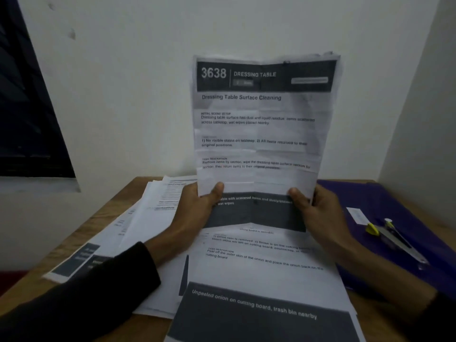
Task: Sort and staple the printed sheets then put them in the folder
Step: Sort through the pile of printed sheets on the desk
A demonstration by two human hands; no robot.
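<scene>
Fingers (217, 191) of both hands pinch the lower corners of the dressing-table sheet (261, 124), held upright for reading, likely to sort it; purple folder (370, 201) and stapler (392, 236) wait right on the counter (118, 208).

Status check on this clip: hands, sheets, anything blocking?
Left hand and right hand pinch the dressing table sheet upright by its bottom edge. Stapler untouched on purple folder. Loose sheets beneath; nothing blocking.

The onion sheet (266, 280) runs off the bottom edge; the held sheet (261, 124) hides its top.
</scene>
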